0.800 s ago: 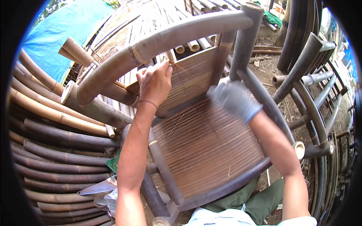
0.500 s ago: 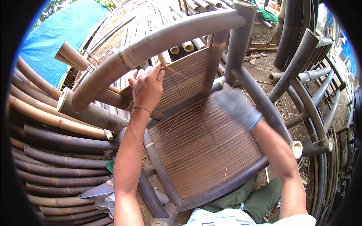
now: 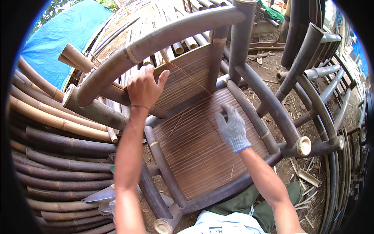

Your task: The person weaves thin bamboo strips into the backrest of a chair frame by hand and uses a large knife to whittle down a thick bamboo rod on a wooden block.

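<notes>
A dark bamboo chair (image 3: 228, 198) stands before me, its slatted seat (image 3: 194, 156) facing up. My left hand (image 3: 146, 86), bare, is closed over the top edge of the slatted back panel (image 3: 187, 74), its thumb apart on the front side. A thin orange cord (image 3: 191, 78) runs from that edge down toward my right hand (image 3: 233, 126). This hand wears a grey knitted glove and hovers over the seat, fingers bent together around the cord; its end is too fine to follow. Beside the left fingers a small light stick (image 3: 164, 55) pokes up at the panel's edge.
Stacked bamboo poles (image 3: 66, 167) fill the left side, with a saw blade (image 3: 99, 195) near them. A blue tarp (image 3: 66, 41) lies at the far left. Another bamboo frame (image 3: 311, 97) stands at the right. Loose strips (image 3: 307, 177) litter the ground.
My right hand has moved from beside the rear seat corner back toward me over the seat. My left hand has shifted slightly left along the panel edge, its thumb now spread.
</notes>
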Tool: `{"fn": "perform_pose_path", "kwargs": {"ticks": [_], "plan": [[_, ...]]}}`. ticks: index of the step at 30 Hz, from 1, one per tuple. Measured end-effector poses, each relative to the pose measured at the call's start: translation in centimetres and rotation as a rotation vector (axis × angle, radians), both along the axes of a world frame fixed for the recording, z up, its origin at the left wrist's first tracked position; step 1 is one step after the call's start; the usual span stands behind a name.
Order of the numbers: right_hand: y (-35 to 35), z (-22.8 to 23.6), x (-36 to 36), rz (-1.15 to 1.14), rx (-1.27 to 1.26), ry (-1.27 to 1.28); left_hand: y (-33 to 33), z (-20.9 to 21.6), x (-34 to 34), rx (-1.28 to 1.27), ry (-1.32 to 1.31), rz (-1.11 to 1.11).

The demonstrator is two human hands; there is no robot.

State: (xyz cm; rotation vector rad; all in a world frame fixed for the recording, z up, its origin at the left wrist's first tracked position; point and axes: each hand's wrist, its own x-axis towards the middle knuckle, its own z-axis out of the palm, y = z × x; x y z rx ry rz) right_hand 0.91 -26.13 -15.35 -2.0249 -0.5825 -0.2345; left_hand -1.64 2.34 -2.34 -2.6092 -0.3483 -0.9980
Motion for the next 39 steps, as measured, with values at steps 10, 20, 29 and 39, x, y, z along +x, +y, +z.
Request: {"fn": "perform_pose_path", "kwargs": {"ticks": [10,20,29,39], "plan": [[10.8,8.4,9.2,0.047,-0.195,-0.523,-0.3,-2.2,1.2,0.04,-0.257,-0.023],[-13.8,0.1,-15.8,0.469,0.674,1.427,-0.5,-1.5,2.4,0.069,-0.182,-0.101],[-59.0,3.5,-35.9,-0.906,0.649,0.741,-20.1,-0.7,-3.9,-0.359,0.067,-0.751],[-63.4,-20.7,-34.9,-0.879,-0.604,1.053,-66.8,-4.4,-19.2,-1.789,1.551,-2.447]]}}
